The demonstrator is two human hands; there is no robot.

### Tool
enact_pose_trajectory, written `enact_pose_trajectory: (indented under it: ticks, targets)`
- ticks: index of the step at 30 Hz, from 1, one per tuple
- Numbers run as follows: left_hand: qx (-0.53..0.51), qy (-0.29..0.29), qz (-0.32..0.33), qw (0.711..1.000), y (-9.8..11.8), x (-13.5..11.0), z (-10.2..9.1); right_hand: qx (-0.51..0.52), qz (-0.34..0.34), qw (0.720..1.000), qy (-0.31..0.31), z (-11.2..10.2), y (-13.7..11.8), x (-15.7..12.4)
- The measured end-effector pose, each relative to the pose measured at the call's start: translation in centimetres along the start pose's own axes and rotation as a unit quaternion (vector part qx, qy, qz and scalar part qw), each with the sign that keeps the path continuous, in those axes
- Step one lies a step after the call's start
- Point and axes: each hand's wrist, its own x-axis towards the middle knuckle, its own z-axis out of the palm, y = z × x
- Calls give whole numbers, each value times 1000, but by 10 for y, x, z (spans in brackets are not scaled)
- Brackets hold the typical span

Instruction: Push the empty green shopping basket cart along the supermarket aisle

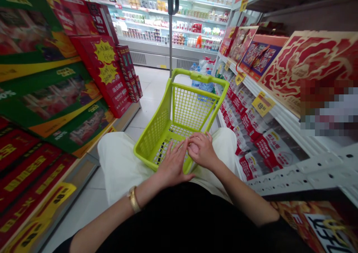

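Note:
In front of me stands a lime-green shopping basket with grid walls, between my knees in pale trousers. Nothing shows inside it. My left hand, with a gold watch on the wrist, is held over its near end, fingers stretched out and the thumb apart. Against those fingertips rests my right hand, its fingers curled in. Whether anything small lies within that curl is hidden. A thin metal pull rod with a dark handle rises from the basket's far left corner.
Stacked drink and gift cartons line the left side. On the right runs a white shelf with gift boxes, price tags and red-and-white bottle packs. Large water bottles stand beyond the basket. A chilled display spans the back.

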Motion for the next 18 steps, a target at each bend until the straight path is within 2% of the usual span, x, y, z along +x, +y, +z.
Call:
enact_pose_trajectory:
  ticks: [3, 10, 18]
  targets:
    - [8, -14, 2, 1000, 1, 0, -1, 5, -3, 1000, -5, 1, 0, -3]
    - [-25, -18, 7, 999, 0, 3, -7, -4, 67, 997, 24, -1, 21, 22]
    - [-27, -2, 46, 999, -12, -1, -10, 15, 18, 1000, -5, 3, 2, 4]
